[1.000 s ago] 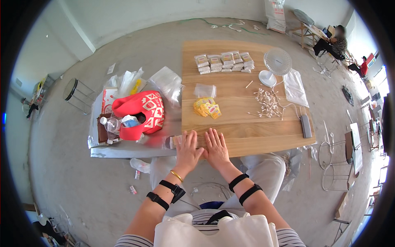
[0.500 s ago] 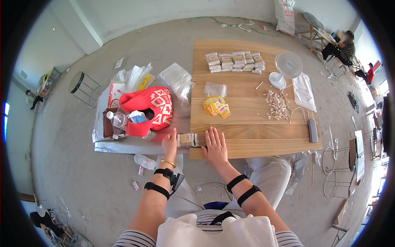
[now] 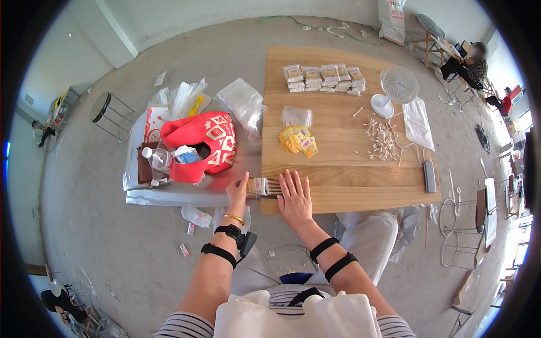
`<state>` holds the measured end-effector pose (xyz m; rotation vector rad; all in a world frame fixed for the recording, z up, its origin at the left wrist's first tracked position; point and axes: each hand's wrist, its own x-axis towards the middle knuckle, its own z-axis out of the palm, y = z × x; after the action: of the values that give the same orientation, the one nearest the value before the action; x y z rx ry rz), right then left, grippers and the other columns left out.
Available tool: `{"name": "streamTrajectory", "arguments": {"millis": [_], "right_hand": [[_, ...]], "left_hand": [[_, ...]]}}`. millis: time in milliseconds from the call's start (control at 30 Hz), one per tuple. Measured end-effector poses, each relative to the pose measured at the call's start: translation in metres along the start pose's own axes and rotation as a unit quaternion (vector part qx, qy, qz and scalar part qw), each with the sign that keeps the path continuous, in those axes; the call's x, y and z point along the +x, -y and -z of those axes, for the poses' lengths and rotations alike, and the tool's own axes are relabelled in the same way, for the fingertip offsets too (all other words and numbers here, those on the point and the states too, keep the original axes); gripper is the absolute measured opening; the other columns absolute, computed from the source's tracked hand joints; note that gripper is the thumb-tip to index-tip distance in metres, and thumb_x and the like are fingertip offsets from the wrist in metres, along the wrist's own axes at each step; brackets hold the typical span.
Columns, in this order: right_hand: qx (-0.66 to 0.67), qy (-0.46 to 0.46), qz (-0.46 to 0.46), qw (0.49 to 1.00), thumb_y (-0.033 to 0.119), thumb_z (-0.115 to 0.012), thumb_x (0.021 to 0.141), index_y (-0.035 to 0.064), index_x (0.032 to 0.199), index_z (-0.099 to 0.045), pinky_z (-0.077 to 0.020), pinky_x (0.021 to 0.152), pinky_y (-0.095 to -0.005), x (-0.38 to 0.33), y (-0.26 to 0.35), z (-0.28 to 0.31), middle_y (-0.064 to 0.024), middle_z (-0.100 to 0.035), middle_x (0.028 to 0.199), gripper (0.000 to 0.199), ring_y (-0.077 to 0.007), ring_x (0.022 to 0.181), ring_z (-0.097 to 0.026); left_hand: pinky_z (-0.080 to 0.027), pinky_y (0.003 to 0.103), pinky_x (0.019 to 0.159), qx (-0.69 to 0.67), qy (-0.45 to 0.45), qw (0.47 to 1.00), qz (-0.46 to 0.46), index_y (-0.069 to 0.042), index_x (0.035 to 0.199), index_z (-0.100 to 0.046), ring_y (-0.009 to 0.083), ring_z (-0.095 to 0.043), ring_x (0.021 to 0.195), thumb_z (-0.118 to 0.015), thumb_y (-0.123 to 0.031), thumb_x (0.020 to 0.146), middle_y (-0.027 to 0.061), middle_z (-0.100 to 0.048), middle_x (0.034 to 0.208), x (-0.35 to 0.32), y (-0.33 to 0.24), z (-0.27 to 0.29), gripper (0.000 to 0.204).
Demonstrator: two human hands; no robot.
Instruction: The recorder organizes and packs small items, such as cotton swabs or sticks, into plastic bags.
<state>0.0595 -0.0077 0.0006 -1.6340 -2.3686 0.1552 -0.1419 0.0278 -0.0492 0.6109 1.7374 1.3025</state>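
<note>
At the near edge of the wooden table, a clear packet of cotton swabs [image 3: 257,186] with a yellowish label lies between my hands. My left hand [image 3: 237,192] grips its left end, thumb pointing up and fingers closed against it. On the other side, my right hand [image 3: 295,197] lies flat, fingers stretched out, over the swabs' right ends, hiding part of them. Beyond my hands are a pile of yellow label cards [image 3: 298,141] and some small clear bags [image 3: 296,116].
Stacked swab packets [image 3: 324,78] sit at the back of the wooden table [image 3: 349,191]. Loose swabs [image 3: 381,141], a white fan [image 3: 399,85] and a grey power strip [image 3: 429,177] are on the right. A red bag [image 3: 222,141] and bottle [image 3: 160,160] stand on the left.
My left hand has shifted slightly right, closer to my right hand, and the swab packet's left end has come with it. My right hand stays flat in about the same place.
</note>
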Motion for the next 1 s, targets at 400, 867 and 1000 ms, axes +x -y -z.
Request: {"name": "streamTrajectory", "arguments": {"millis": [400, 867, 1000], "right_hand": [[0.078, 0.044, -0.011, 0.996, 0.051, -0.056, 0.094, -0.0019, 0.157, -0.02, -0.0066, 0.125, -0.0501, 0.008, 0.026, -0.001, -0.0169, -0.019, 0.165, 0.089, -0.0297, 0.155, -0.012], [0.002, 0.101, -0.005, 0.995, 0.064, -0.057, 0.089, -0.0081, 0.155, -0.017, -0.009, 0.125, -0.0481, 0.021, 0.052, -0.002, -0.0228, -0.013, 0.165, 0.106, -0.0334, 0.155, -0.009], [0.027, 0.096, 0.004, 0.995, 0.057, -0.055, 0.093, -0.0048, 0.156, -0.018, -0.0092, 0.125, -0.0483, 0.015, 0.024, 0.001, -0.0188, -0.016, 0.165, 0.096, -0.0298, 0.155, -0.011]], "left_hand": [[-0.044, 0.035, 0.061, 0.164, 0.025, 0.977, -0.134, 0.004, 0.079, -0.064, 0.0173, -0.052, 0.063, -0.063, -0.045, 0.098, 0.0095, -0.058, 0.065, 0.02, 0.007, 0.021, 0.053], [-0.043, 0.044, 0.061, 0.173, 0.051, 0.954, -0.239, 0.004, 0.079, -0.058, 0.0331, -0.051, 0.06, -0.055, -0.04, 0.102, 0.0211, -0.055, 0.066, 0.021, 0.008, 0.013, 0.05], [-0.049, 0.048, 0.077, 0.251, 0.071, 0.947, -0.187, 0.003, 0.096, -0.065, 0.0396, -0.065, 0.086, -0.042, -0.046, 0.105, 0.026, -0.065, 0.089, 0.02, 0.009, 0.012, 0.054]]}}
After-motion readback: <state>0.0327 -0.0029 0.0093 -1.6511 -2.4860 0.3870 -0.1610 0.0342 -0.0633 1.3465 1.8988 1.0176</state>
